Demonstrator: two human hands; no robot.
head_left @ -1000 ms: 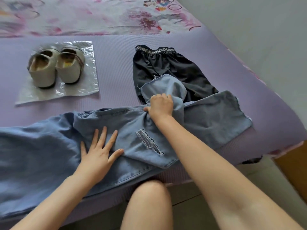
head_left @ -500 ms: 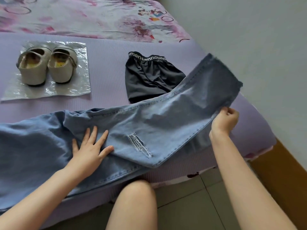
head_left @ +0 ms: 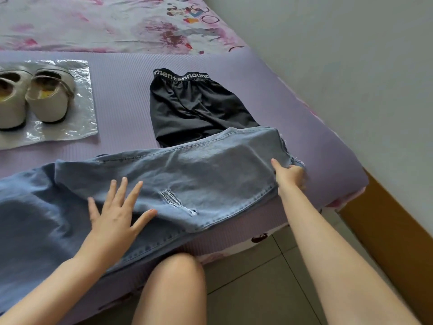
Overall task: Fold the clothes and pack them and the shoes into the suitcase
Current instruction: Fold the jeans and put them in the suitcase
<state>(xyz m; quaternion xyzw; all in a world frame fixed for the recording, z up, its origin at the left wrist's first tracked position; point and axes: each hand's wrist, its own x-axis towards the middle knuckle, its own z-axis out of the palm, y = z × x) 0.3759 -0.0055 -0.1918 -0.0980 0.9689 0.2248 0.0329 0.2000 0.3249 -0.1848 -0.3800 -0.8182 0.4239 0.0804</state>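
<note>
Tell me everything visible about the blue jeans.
The jeans are light blue denim, with a frayed rip on the leg and a raw hem. They lie spread across the purple mat, one leg covering the lower edge of the black shorts. The left hand rests flat on them; the right hand grips the hem.

We see a bed (head_left: 220,255) under a ribbed purple mat (head_left: 126,102), a floral sheet (head_left: 117,22) at its far side. A pale wall (head_left: 351,55) stands right, grey floor tiles (head_left: 257,282) and a brown wooden board (head_left: 386,231) nearer.
</note>
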